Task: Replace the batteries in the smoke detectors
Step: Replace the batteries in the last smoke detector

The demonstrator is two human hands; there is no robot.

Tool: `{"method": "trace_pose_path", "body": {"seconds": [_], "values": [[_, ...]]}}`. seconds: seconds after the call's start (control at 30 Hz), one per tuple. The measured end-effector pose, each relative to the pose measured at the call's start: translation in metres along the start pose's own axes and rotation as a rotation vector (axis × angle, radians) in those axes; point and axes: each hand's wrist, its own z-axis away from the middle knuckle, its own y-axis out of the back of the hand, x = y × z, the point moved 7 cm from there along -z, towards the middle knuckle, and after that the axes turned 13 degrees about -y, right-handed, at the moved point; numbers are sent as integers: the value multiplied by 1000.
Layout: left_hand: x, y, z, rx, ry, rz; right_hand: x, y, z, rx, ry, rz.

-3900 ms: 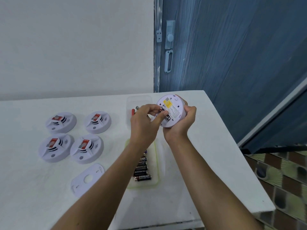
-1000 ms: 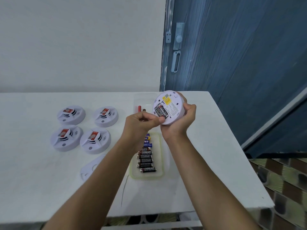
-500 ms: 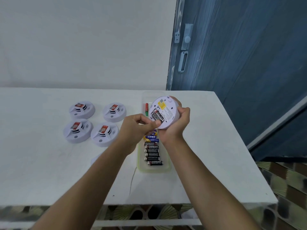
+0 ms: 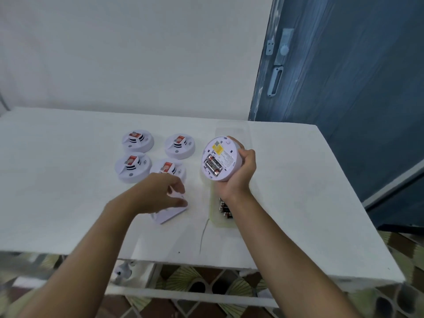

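Observation:
My right hand (image 4: 241, 173) grips a round white smoke detector (image 4: 226, 160) above the table, its back turned toward me. Two black batteries (image 4: 213, 165) sit in its open compartment. My left hand (image 4: 158, 193) is down on the table, its fingers and thumb curled round the edge of the flat white back plate (image 4: 168, 214), which looks slightly tilted. Blur hides the exact finger contact. A pale tray of spare batteries (image 4: 216, 222) lies under my right wrist, mostly hidden by the forearm.
Several more white smoke detectors (image 4: 137, 141) with red labels sit in a square group left of centre on the white table (image 4: 57, 191). A clear container (image 4: 231, 130) stands behind the held detector. A blue door (image 4: 344, 88) is at the right, past the table's edge.
My left hand has left the detector's battery compartment and moved down-left onto the back plate on the table. My right hand still holds the detector. The view has shifted downward.

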Motion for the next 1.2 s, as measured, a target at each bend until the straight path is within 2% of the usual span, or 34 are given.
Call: {"method": "trace_pose_path", "body": {"seconds": [0.13,0.3,0.53,0.97,1.07,1.2], "values": [[-20,-9,10,84,47,-61,13,-9,3,-9,-4,18],[-25,-22,17,90,52,-81,27,-15,-1,-86,-53,15],[-26,-16,28,149,34,-6,52,-19,0,-94,-110,57],[-32,46,52,695,158,328,57,-35,2,-187,-119,74],[-16,50,50,782,88,450,59,-39,5,-195,-121,72],[8,50,43,826,16,464,61,-44,7,-203,-111,64]]}}
